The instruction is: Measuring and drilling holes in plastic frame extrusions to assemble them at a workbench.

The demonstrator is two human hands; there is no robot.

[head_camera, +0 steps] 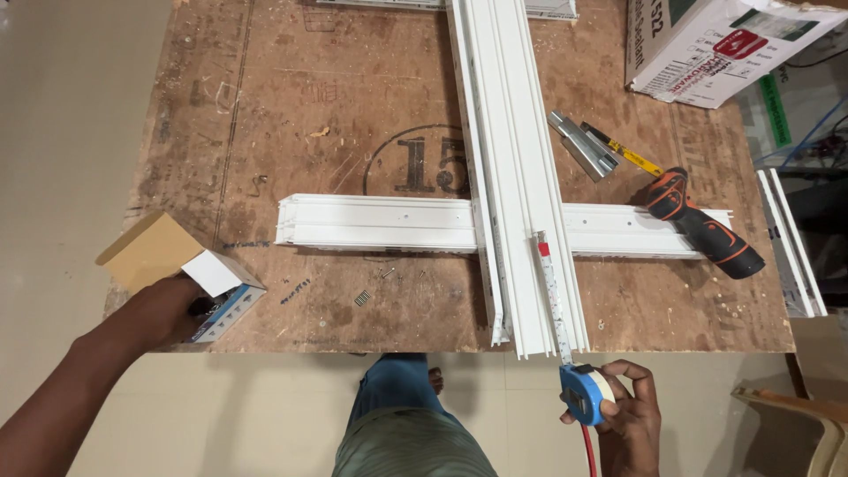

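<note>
My right hand (pixel 629 415) grips a blue tape measure (pixel 583 394) just off the near edge of the wooden board (pixel 336 115). Its white blade (pixel 552 291) runs up along the long white profile (pixel 517 177) that lies lengthwise on the board. A second white profile (pixel 375 223) lies crosswise under it. My left hand (pixel 168 311) reaches into a small open cardboard box (pixel 208 287) at the board's near left corner; its fingers are hidden inside.
An orange and black power drill (pixel 698 225) lies on the crosswise profile at right. A metal bracket (pixel 581 146), a yellow tool (pixel 623 152), several loose screws (pixel 375 287), a large carton (pixel 720 44) and spare white strips (pixel 791 243) are near.
</note>
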